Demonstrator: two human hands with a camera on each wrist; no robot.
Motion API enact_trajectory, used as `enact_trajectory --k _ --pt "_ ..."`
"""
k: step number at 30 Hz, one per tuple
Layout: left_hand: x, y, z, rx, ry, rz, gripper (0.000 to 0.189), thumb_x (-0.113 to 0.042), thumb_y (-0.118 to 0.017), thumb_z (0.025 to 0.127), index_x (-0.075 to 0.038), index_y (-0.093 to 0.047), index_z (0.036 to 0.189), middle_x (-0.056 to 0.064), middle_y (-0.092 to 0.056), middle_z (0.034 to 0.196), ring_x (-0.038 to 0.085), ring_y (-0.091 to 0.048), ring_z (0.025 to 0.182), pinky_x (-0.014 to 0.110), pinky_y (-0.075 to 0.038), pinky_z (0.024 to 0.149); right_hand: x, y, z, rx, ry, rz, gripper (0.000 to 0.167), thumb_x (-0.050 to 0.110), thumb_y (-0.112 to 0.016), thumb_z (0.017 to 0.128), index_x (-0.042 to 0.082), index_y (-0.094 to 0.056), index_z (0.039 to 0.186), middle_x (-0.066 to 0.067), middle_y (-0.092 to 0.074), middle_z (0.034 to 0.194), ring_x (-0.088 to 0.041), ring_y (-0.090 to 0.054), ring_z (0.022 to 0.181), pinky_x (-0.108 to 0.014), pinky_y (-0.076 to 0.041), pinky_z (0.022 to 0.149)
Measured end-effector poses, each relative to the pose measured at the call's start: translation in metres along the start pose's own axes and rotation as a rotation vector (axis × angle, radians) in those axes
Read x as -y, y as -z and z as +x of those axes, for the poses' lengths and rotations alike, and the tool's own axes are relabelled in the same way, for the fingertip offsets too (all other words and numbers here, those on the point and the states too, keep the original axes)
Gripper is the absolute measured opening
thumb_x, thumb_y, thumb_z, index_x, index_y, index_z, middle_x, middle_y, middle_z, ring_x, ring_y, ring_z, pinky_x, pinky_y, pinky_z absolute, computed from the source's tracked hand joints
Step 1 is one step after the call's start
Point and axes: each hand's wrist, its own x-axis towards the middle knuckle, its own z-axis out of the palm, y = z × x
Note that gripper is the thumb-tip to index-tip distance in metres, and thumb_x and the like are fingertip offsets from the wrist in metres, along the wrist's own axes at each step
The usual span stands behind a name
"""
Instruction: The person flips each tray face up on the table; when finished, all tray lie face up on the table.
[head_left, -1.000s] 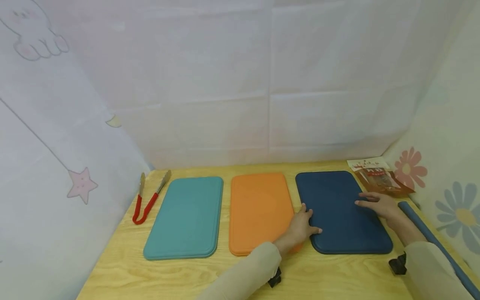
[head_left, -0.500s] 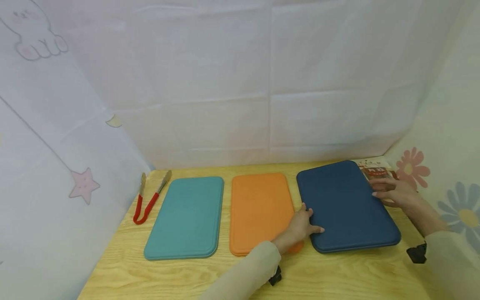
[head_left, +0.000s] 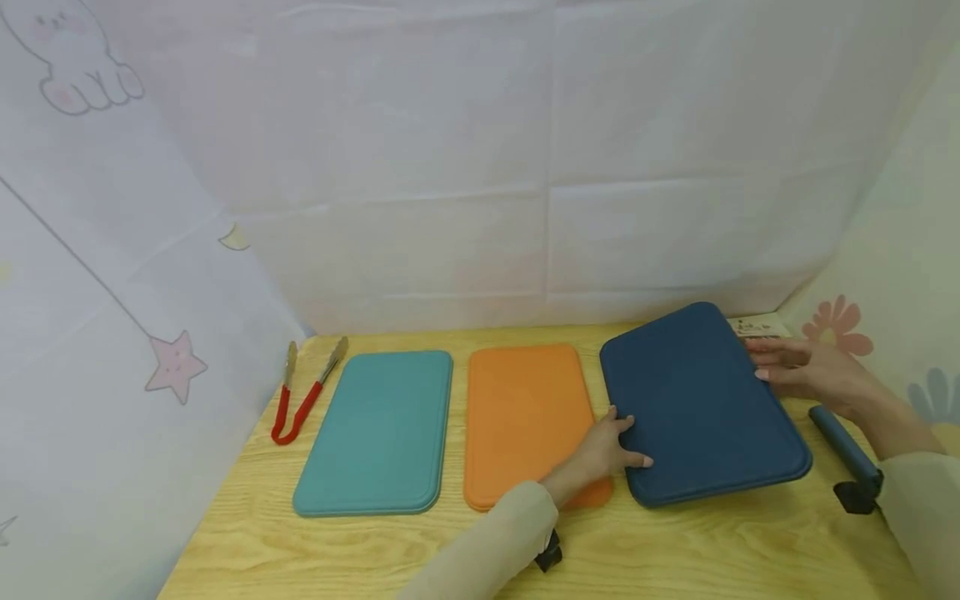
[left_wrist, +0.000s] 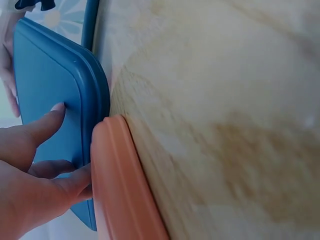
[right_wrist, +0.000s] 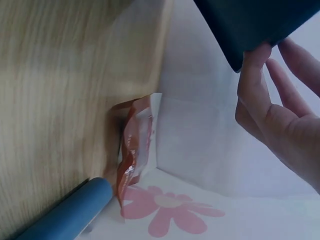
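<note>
Slanting: navy board point(head_left: 701, 408) | left fingers point(head_left: 634, 459), low edge | right fingers point(head_left: 782, 377), raised edge

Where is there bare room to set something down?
Free: tabletop in front of the teal panel, left of the left sleeve; thin strip between teal panel and orange panel. Crowded right end: tilted navy panel, right hand, brown packet, blue cylinder.
</note>
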Motion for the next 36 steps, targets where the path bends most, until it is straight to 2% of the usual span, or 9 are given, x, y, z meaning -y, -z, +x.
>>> enact_trajectory --k 4,8,11,18,22,28,31,33,36 --pt "0.000 -0.002 -0.006 -0.003 -0.039 -0.022 0.071 -0.031 -0.079 0.081 -0.014 -0.048 0.143 0.009 -0.029 0.155 0.021 -0.035 0.139 0.024 -0.041 0.101 0.006 0.000 0.001 0.043 0.043 0.061 0.054 0.003 -0.053 0.098 0.014 -0.038 0.149 0.019 -0.057 0.122 0.002 -0.059 0.106 -0.025 -0.054 0.081" --pt "0.001 -0.005 -0.017 -0.008 -0.076 -0.084 0.068 -0.030 -0.076 0.083 -0.015 -0.048 0.143 0.007 -0.029 0.155 0.020 -0.033 0.140 0.025 -0.042 0.102 0.013 -0.002 0.003 0.079 0.060 0.135 0.055 0.000 -0.050 0.099 0.018 -0.037 0.149 0.018 -0.056 0.125 0.003 -0.058 0.108 -0.028 -0.055 0.082" --pt "0.000 -0.007 -0.026 0.004 -0.097 -0.078 0.069 -0.036 -0.074 0.084 -0.019 -0.046 0.145 0.005 -0.028 0.156 0.020 -0.033 0.139 0.026 -0.042 0.101 0.017 -0.004 0.005 0.111 0.065 0.163 0.058 0.000 -0.048 0.100 0.021 -0.033 0.151 0.019 -0.054 0.128 0.002 -0.057 0.110 -0.030 -0.055 0.083" --pt "-0.001 -0.012 -0.053 0.082 -0.124 -0.065 0.078 -0.044 -0.074 0.082 -0.029 -0.037 0.149 0.001 -0.023 0.157 0.022 -0.034 0.139 0.032 -0.044 0.101 0.028 -0.012 0.004 0.171 0.073 0.166 0.062 0.000 -0.046 0.101 0.023 -0.025 0.155 0.016 -0.048 0.132 0.000 -0.055 0.113 -0.036 -0.054 0.085" --pt "-0.002 -0.017 -0.065 0.079 -0.177 -0.045 0.087 -0.044 -0.074 0.080 -0.030 -0.028 0.153 0.005 -0.019 0.158 0.026 -0.033 0.139 0.034 -0.044 0.101 0.037 -0.018 0.004 0.168 0.093 0.175 0.063 -0.001 -0.045 0.101 0.022 -0.023 0.155 0.012 -0.046 0.134 -0.001 -0.054 0.113 -0.034 -0.054 0.085" --pt "-0.006 -0.023 -0.072 -0.005 -0.237 -0.015 0.099 -0.026 -0.080 0.081 -0.031 -0.015 0.155 0.008 -0.022 0.158 0.025 -0.034 0.139 0.036 -0.045 0.100 0.055 -0.031 0.003 0.096 0.070 0.076 0.065 0.006 -0.049 0.101 0.026 -0.020 0.155 0.001 -0.032 0.144 0.003 -0.046 0.114 -0.024 -0.051 0.084" --pt "-0.005 -0.025 -0.076 -0.019 -0.280 0.023 0.101 -0.016 -0.079 0.082 -0.029 -0.012 0.156 0.010 -0.024 0.157 0.024 -0.036 0.137 0.031 -0.047 0.096 0.063 -0.039 0.002 0.094 0.062 0.040 0.067 0.010 -0.050 0.101 0.026 -0.016 0.156 -0.008 -0.023 0.149 0.006 -0.040 0.116 -0.022 -0.048 0.085" --pt "-0.005 -0.025 -0.078 -0.016 -0.305 0.026 0.101 -0.011 -0.077 0.082 -0.028 -0.010 0.156 0.012 -0.024 0.156 0.024 -0.036 0.137 0.026 -0.048 0.092 0.069 -0.043 0.003 0.091 0.071 0.042 0.068 0.009 -0.050 0.101 0.027 -0.015 0.156 -0.011 -0.028 0.147 0.005 -0.042 0.116 -0.023 -0.049 0.086" --pt "-0.005 -0.026 -0.079 -0.029 -0.316 0.017 0.101 -0.008 -0.076 0.083 -0.025 -0.008 0.157 0.013 -0.025 0.156 0.024 -0.034 0.139 0.023 -0.047 0.093 0.076 -0.052 0.008 0.089 0.081 0.068 0.070 0.009 -0.051 0.101 0.029 -0.014 0.156 -0.006 -0.039 0.137 -0.001 -0.050 0.114 -0.028 -0.051 0.088"
